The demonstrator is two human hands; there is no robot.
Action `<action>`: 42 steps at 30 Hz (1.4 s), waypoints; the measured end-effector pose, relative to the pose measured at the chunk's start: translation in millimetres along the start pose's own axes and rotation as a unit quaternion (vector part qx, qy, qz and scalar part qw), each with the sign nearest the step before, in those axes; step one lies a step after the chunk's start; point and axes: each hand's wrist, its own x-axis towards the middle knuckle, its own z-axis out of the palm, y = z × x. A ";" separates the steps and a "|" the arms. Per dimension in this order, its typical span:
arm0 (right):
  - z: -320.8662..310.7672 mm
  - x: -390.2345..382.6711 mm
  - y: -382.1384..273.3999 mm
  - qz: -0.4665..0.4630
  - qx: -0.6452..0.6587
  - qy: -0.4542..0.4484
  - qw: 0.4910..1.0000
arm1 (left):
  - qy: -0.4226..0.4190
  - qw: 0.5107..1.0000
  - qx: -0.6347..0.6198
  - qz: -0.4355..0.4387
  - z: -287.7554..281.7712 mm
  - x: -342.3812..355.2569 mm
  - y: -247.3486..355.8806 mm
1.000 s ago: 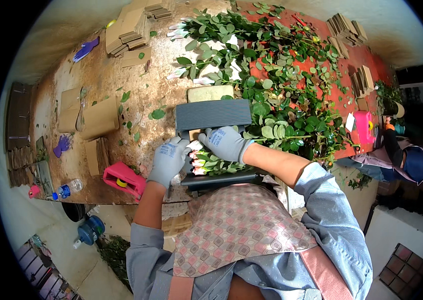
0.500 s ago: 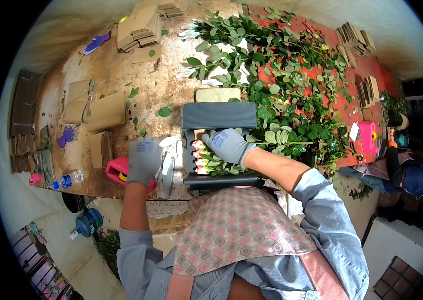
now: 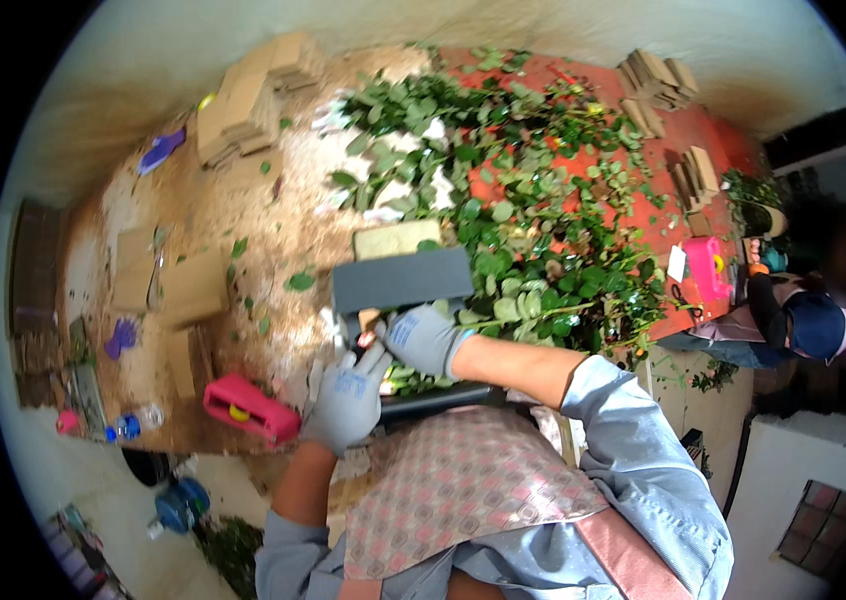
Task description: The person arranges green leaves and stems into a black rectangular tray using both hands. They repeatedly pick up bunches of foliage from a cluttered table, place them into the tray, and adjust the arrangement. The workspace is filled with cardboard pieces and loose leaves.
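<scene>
A dark grey ribbed trough point(image 3: 403, 282) stands at the table's front edge before me. Roses with pale pink heads and green leaves point(image 3: 401, 380) lie inside it, partly hidden by my hands. My right hand point(image 3: 425, 340), in a grey glove, bends over the rose heads with its fingers close together; what they pinch, if anything, is hidden. My left hand point(image 3: 345, 402), gloved alike, is at the trough's left end. Its fingers stretch toward the right fingertips, holding nothing that I can make out.
Leafy rose stems point(image 3: 543, 240) cover the table's red right part. A pink tape dispenser point(image 3: 251, 408) is left of my left hand. Folded cardboard point(image 3: 193, 288) and purple gloves point(image 3: 123, 338) lie farther left. At far right is another person in a dark cap point(image 3: 819, 325).
My left hand has moved right, from beside the trough to the rose heads next to my right hand. My right hand stays over the roses. The view has shifted and tilted.
</scene>
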 end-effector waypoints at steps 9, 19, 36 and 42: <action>-116.3 75.1 116.7 0.075 0.041 0.209 0.974 | -0.045 0.997 -0.028 -0.051 -1.7 2.3 3.1; -4.5 116.3 274.9 0.243 -0.050 -0.071 0.966 | -0.033 0.998 -0.023 -0.049 2.3 6.5 5.0; -345.2 21.9 281.4 0.265 0.202 0.531 0.779 | -0.043 0.994 -0.060 -0.084 -0.2 -2.2 7.0; -379.4 -40.5 307.4 0.274 0.226 0.713 0.604 | -0.066 0.990 -0.079 -0.092 3.6 -11.4 3.5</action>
